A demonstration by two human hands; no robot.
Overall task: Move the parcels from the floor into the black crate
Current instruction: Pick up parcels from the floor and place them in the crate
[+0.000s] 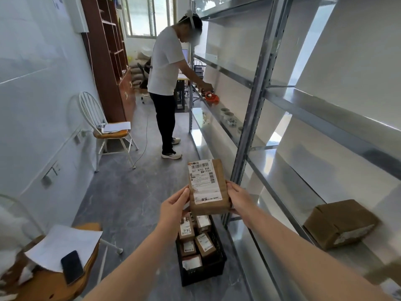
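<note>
I hold a brown cardboard parcel point(207, 187) with a white shipping label upright in front of me, above the floor. My left hand point(175, 205) grips its left edge and my right hand point(239, 198) grips its right edge. Directly below, the black crate point(204, 272) stands on the grey floor beside the metal shelving. Several small brown labelled parcels point(196, 241) lie packed inside it.
Metal shelving point(249, 118) runs along the right, with another brown parcel point(340, 223) on a low shelf. A person point(166, 83) stands further down the aisle at the shelf. A white chair point(108, 131) and a wooden stool with paper and a phone point(71, 267) stand at left.
</note>
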